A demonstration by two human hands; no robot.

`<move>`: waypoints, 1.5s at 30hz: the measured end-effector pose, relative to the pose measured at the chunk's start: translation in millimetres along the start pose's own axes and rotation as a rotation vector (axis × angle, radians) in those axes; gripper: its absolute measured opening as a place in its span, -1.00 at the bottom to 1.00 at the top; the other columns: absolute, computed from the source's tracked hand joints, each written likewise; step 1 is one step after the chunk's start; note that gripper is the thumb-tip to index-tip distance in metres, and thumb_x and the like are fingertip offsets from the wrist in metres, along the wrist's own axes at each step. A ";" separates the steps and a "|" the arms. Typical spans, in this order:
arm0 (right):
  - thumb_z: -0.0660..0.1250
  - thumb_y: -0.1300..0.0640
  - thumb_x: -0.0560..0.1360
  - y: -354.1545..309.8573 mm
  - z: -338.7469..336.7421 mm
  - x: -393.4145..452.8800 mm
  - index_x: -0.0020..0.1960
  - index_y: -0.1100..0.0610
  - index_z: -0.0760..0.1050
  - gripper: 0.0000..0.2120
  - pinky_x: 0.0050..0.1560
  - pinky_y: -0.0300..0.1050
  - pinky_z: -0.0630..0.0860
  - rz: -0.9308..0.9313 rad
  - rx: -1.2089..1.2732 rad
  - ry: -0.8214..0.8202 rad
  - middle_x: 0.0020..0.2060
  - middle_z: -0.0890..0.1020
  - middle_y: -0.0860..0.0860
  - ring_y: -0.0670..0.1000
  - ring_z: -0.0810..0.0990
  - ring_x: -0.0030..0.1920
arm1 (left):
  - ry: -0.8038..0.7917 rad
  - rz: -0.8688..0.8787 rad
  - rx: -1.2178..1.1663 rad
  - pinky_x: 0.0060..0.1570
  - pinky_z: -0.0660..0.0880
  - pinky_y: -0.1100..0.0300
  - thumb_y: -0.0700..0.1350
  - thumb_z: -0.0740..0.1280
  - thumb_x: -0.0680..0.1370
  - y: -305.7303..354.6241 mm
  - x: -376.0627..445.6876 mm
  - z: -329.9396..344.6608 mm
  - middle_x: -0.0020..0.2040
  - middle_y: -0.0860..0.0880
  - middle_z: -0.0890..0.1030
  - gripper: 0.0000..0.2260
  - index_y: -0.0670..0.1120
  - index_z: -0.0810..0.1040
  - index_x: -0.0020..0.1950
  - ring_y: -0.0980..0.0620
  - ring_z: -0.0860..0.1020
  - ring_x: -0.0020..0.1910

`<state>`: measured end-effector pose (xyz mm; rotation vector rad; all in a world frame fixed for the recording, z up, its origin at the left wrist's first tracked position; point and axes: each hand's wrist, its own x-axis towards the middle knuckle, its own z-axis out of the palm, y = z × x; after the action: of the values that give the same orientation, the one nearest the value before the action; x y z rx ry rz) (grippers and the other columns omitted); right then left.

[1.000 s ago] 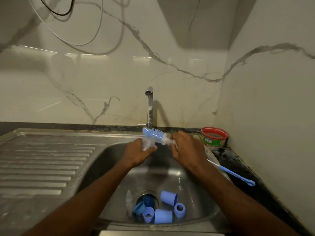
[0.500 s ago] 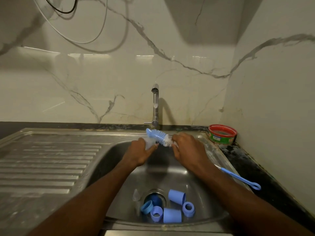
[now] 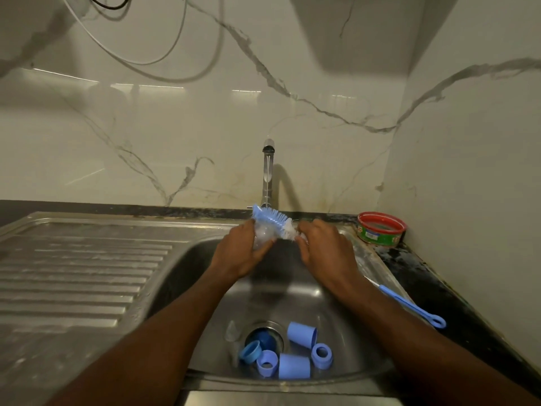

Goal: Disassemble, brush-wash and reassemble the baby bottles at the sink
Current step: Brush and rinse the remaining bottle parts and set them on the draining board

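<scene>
The washing stage is under way, and disassembly looks finished for the parts in view. The left hand (image 3: pixel 244 253) grips a small clear plastic bottle body (image 3: pixel 262 236) over the stainless steel sink (image 3: pixel 187 276), just below the chrome tap (image 3: pixel 268 174). The right hand (image 3: pixel 323 249) grasps the handle end of a blue-and-white bristle bottle brush (image 3: pixel 273 219), whose bristles lie against the top of the bottle. Around the drain at the bottom of the basin lie loose pieces: two light blue cylindrical caps (image 3: pixel 294 367), blue screw collar rings (image 3: pixel 321 354) and a clear silicone teat (image 3: pixel 232 331). Whether these are already scrubbed cannot be told. A thin blue teat brush (image 3: pixel 415 308) rests on the dark tabletop at the right. Reassembly has not begun; most of the task appears left.
</scene>
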<state>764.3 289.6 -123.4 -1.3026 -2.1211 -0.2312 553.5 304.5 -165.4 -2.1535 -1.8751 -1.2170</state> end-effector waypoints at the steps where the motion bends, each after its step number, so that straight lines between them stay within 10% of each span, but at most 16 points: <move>1: 0.25 0.05 0.62 0.0 -0.1 -1.3 0.19 0.01 0.54 -0.82 -0.12 -0.02 0.53 -0.001 0.004 -0.016 0.01 0.58 0.00 0.08 0.59 -0.03 | -0.001 -0.045 0.007 0.07 0.58 0.02 0.39 0.26 0.52 -1.0 -0.2 -0.1 0.14 0.00 0.64 -0.44 -0.02 0.49 0.30 0.04 0.61 0.05; 12: 0.29 0.04 0.58 -2.4 1.5 -4.5 0.13 -0.02 0.55 -0.85 -0.07 0.07 0.60 0.010 -0.032 -0.042 -0.02 0.62 0.00 0.06 0.59 -0.06 | -0.080 -0.252 0.045 -0.06 0.38 0.20 0.25 0.27 0.60 -10.8 -1.4 6.9 0.12 -0.13 0.62 -0.52 -0.15 0.51 0.24 0.07 0.49 -0.06; 23: 0.35 0.13 0.58 -5.5 4.3 2.6 0.19 0.04 0.58 -0.80 -0.09 -0.05 0.56 0.067 0.032 -0.038 0.00 0.61 0.03 0.04 0.59 -0.08 | -0.092 0.152 0.095 0.08 0.43 0.25 0.17 0.43 0.53 13.2 -5.5 15.7 0.27 -0.06 0.59 -0.43 -0.08 0.39 0.43 0.00 0.59 0.17; 30: 0.31 0.08 0.56 -6.3 0.3 -2.2 0.10 -0.01 0.56 -0.86 -0.15 0.00 0.58 0.062 -0.004 -0.106 -0.08 0.63 0.01 0.08 0.62 -0.12 | -0.017 -0.172 0.053 0.01 0.58 0.11 0.12 0.52 0.47 -4.1 -1.2 17.2 0.14 -0.08 0.62 -0.43 -0.09 0.36 0.32 -0.03 0.63 0.05; 38: 0.35 0.11 0.57 -21.0 1.8 12.2 0.21 0.08 0.54 -0.78 -0.08 -0.06 0.51 0.153 0.011 -0.209 0.03 0.63 0.07 0.12 0.63 -0.01 | -0.180 -0.044 0.141 0.08 0.61 0.00 0.16 0.48 0.43 10.6 -0.4 36.5 0.18 -0.06 0.62 -0.22 -0.07 0.20 0.51 -0.04 0.62 0.06; 45: 0.40 0.11 0.56 -15.5 -2.1 -2.0 0.29 0.06 0.52 -0.69 -0.09 -0.14 0.49 0.181 0.023 -0.237 0.05 0.64 0.04 0.03 0.61 -0.04 | -0.116 -0.202 0.130 -0.01 0.43 0.24 0.11 0.52 0.47 -10.8 0.9 26.0 0.18 -0.05 0.61 -0.43 -0.08 0.40 0.36 0.02 0.59 0.08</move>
<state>752.6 279.5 -120.3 -1.5630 -2.1729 0.0260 557.8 321.1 -187.7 -2.0500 -2.1983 -0.9841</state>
